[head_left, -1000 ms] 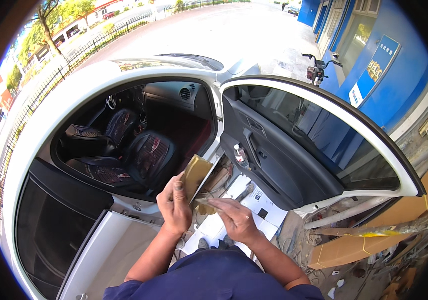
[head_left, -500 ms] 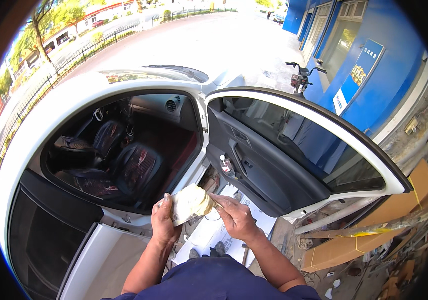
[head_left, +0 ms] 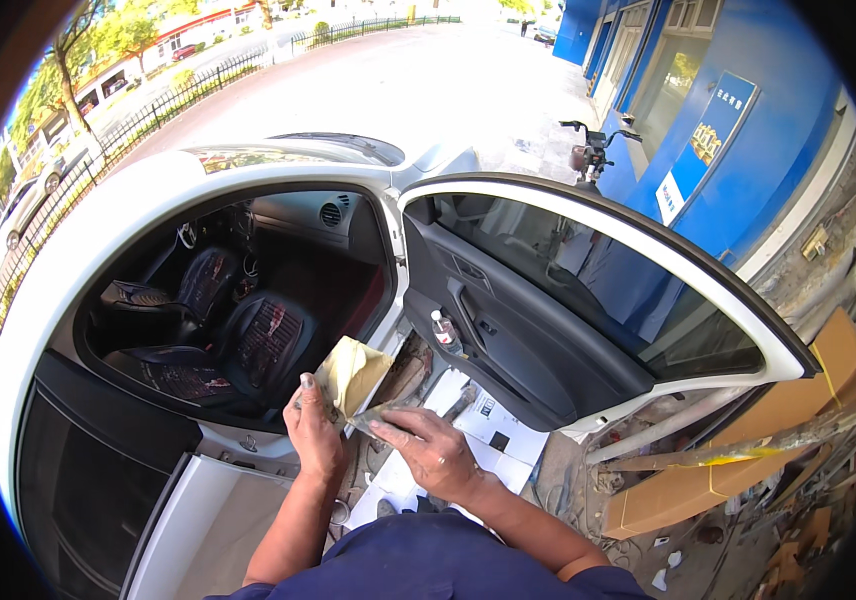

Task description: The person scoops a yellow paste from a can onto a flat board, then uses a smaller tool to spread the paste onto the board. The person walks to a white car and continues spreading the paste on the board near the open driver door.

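My left hand (head_left: 316, 432) is closed on a small mixing board, its thumb on the near edge. Pale yellow putty (head_left: 356, 372) lies across the board's face in a folded, smoothed layer. Pinched in my right hand (head_left: 438, 455) is a greyish scraper (head_left: 378, 415), partly covered by my fingers. Its blade is at the board's lower right edge, close to the left thumb. Both hands are held in front of the open doorway of a white car (head_left: 43, 285).
To the right the car door (head_left: 538, 320) stands wide open, with a clear bottle (head_left: 444, 332) in its pocket. White printed sheets (head_left: 508, 440) lie on the ground below. Long cardboard (head_left: 668, 495) and poles clutter the right side. A handlebarred vehicle (head_left: 593, 155) stands by the blue wall.
The right hand has moved left and down with the scraper to the board's near edge. The board has tilted, and the bulging putty now lies flatter on it. The view has shifted slightly.
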A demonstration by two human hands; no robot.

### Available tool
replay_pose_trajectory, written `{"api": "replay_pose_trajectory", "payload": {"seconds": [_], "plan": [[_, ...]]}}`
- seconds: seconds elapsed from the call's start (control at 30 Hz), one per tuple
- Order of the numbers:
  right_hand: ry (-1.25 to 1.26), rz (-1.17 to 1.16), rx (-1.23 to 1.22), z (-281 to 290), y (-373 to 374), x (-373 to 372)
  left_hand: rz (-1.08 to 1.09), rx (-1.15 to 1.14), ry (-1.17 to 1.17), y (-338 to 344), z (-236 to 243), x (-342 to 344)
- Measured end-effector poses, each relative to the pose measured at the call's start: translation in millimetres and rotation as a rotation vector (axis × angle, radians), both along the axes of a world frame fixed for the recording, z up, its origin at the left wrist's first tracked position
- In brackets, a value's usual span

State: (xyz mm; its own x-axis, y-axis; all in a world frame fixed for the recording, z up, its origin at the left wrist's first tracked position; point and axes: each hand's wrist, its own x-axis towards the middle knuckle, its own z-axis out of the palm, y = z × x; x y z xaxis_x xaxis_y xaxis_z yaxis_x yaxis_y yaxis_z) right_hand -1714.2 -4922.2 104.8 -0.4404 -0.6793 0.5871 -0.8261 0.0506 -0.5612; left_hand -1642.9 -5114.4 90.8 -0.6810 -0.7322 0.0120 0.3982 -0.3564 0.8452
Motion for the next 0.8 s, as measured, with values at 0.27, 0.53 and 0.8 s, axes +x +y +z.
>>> {"api": "replay_pose_trajectory", "payload": {"seconds": [0.27, 0.53, 0.8], "plan": [[-0.600, -0.077, -0.215, 16, 9, -34, 0.034, -1.020, -0.106, 20, 22, 11], [-0.189, 0.088, -0.071, -3, 7, -15, 0.045, -1.069, -0.126, 19, 37, 6], [-0.461, -0.053, -0.317, 26, 26, -40, -0.037, -0.161, 0.003, 3, 8, 15]]}}
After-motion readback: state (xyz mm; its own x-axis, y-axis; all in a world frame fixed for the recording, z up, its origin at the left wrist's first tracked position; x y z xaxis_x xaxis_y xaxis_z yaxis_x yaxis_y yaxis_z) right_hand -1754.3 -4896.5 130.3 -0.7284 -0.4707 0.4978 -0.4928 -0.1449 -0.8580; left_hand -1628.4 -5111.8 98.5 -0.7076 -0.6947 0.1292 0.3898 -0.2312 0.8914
